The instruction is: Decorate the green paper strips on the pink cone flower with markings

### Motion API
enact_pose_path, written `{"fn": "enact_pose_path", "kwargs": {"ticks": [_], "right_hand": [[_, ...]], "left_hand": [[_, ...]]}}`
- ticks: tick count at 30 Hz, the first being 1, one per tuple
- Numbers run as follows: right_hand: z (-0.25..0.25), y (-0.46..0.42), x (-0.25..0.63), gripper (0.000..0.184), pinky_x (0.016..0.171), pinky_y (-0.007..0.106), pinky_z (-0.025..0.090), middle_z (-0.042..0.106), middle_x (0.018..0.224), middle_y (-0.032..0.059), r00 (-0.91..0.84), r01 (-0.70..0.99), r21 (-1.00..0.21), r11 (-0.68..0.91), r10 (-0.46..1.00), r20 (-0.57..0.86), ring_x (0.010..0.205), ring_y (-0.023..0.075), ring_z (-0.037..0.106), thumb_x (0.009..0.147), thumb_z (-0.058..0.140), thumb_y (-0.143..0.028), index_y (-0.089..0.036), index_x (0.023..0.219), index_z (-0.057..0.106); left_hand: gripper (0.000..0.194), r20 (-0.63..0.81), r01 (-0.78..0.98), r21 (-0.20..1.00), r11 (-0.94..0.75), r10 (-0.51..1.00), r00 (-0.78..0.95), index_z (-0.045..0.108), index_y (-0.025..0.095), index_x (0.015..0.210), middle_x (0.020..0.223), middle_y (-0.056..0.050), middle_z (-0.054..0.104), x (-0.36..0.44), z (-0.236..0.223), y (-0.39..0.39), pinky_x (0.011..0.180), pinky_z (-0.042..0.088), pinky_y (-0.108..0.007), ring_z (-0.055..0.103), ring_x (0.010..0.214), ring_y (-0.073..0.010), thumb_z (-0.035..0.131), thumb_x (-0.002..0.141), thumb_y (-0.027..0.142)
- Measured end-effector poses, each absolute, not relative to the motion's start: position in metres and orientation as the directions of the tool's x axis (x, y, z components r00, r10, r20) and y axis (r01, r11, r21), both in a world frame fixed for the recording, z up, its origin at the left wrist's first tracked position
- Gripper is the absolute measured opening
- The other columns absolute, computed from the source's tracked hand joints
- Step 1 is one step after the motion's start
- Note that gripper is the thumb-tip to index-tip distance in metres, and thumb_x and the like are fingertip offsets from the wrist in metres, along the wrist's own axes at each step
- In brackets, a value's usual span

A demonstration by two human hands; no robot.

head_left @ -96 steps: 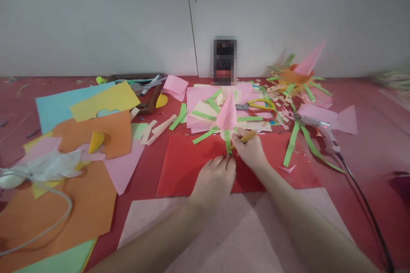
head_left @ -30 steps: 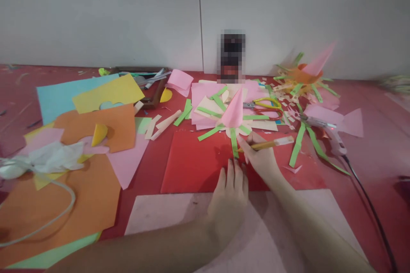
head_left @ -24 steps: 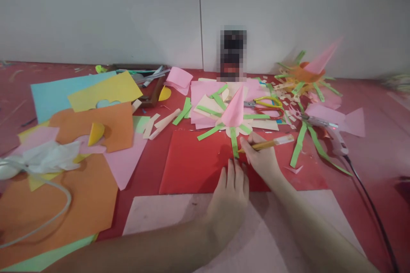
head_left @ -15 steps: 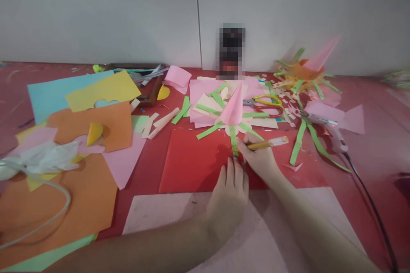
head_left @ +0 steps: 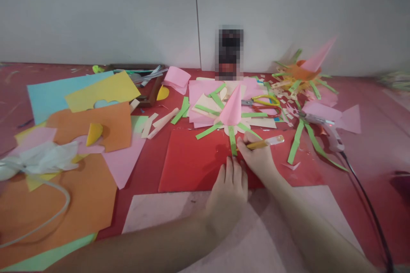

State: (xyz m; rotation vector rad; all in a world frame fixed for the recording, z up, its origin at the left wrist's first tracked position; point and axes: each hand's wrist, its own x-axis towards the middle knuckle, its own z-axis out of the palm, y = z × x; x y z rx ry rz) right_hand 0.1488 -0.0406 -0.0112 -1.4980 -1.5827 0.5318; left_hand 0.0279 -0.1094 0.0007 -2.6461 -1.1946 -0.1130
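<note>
In my right hand [head_left: 256, 153] is a yellow pen [head_left: 261, 143] with a clear end, its tip at a green paper strip [head_left: 232, 140]. My left hand [head_left: 231, 183] lies with fingers stretched out, fingertips at the near end of that strip, over a red board [head_left: 188, 162]. The strip runs toward me from a pink paper cone [head_left: 231, 111], which stands upright on a cream scalloped paper base [head_left: 230, 131]. Other green strips spread out around the cone. Scissors [head_left: 267, 100] with yellow and red handles lie just behind it.
A glue gun [head_left: 323, 123] with a black cord lies at right. Behind it stands an orange paper piece with a pink cone [head_left: 320, 55]. Coloured sheets [head_left: 86, 192] and a white cable [head_left: 65, 194] cover the left. A brown tray [head_left: 155, 94] holds tools near the wall [head_left: 96, 17].
The view has shifted very slightly. My right hand still holds the pen at the green strip, and my left hand stays nearly in place.
</note>
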Motion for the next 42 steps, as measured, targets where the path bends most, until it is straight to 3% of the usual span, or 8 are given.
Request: {"fn": "enact_pose_path", "kwargs": {"ticks": [25, 42], "right_hand": [[-0.0103, -0.0426, 0.1496, 0.033, 0.044, 0.021, 0.025, 0.025, 0.048, -0.0071, 0.071, 0.501, -0.855, 0.133, 0.978, 0.194, 0.046, 0.0075, 0.026, 0.075, 0.049, -0.025, -0.021, 0.054, 0.024], [-0.0111, -0.0411, 0.1494, 0.034, 0.044, 0.022, 0.029, 0.03, 0.043, -0.0077, 0.088, 0.527, -0.839, 0.135, 0.973, 0.212, 0.043, 0.0084, 0.032, 0.08, 0.047, -0.031, -0.021, 0.055, 0.027]], "left_hand": [[0.035, 0.196, 0.74, -0.199, -0.642, 0.714, 0.672, 0.057, 0.002, 0.109, 0.115, -0.022, 0.057, 0.0282, -0.0027, -0.1094, 0.085, 0.047, -0.039, 0.053, 0.109, -0.031, 0.045, 0.085, 0.024], [0.036, 0.181, 0.739, -0.182, -0.649, 0.717, 0.673, 0.054, 0.001, 0.113, 0.114, -0.023, 0.057, 0.0284, -0.0016, -0.1087, 0.087, 0.047, -0.039, 0.052, 0.111, -0.0307, 0.044, 0.086, 0.022]]}}
